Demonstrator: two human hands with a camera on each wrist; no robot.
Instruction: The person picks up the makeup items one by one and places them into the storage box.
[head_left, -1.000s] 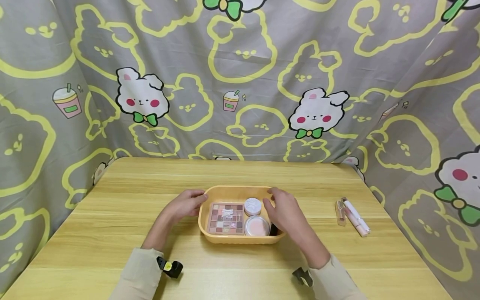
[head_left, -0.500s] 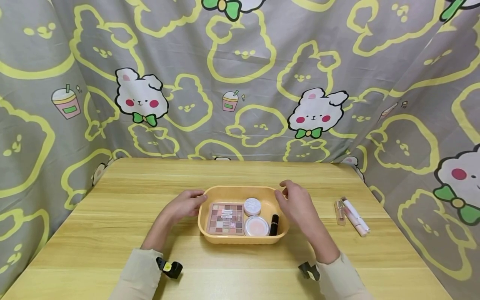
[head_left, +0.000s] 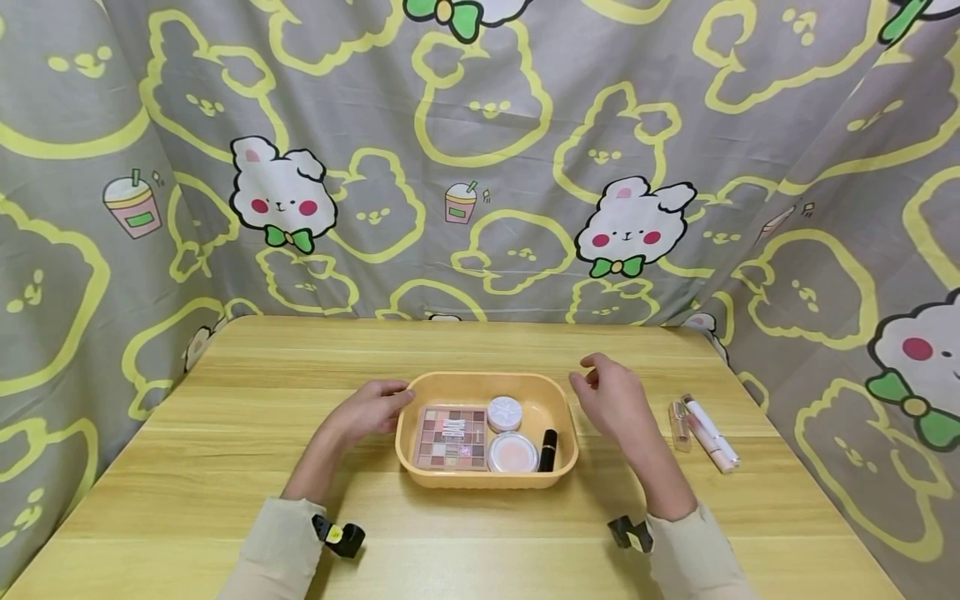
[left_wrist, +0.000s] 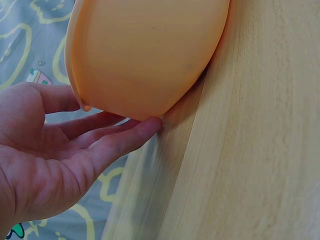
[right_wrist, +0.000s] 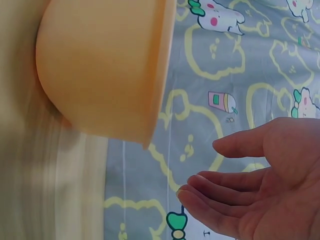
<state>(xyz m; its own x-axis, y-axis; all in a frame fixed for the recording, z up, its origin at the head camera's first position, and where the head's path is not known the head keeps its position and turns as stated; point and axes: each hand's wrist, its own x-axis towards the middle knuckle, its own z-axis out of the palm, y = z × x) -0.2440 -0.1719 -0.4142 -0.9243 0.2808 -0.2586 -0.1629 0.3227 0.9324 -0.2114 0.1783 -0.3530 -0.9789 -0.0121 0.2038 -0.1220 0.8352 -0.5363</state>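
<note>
While I've got the left hand (head_left: 369, 412) touching the left end of the yellow basket (head_left: 483, 481) mid-tabletop (head_left: 480, 542), fingers and thumb spread, the right hand (head_left: 613, 400) is off it, just beside the right end, fingers loosely bent, thumb apart. In the basket I see the makeup palette (head_left: 442, 450) at left, the white jar (head_left: 505, 413) behind the round compact (head_left: 513, 453), and the black tube (head_left: 549, 450) at right. Farther right lie a white-and-pink tube (head_left: 712, 435) and, beside it, a small clear tube (head_left: 680, 426) I can't make out well.
</note>
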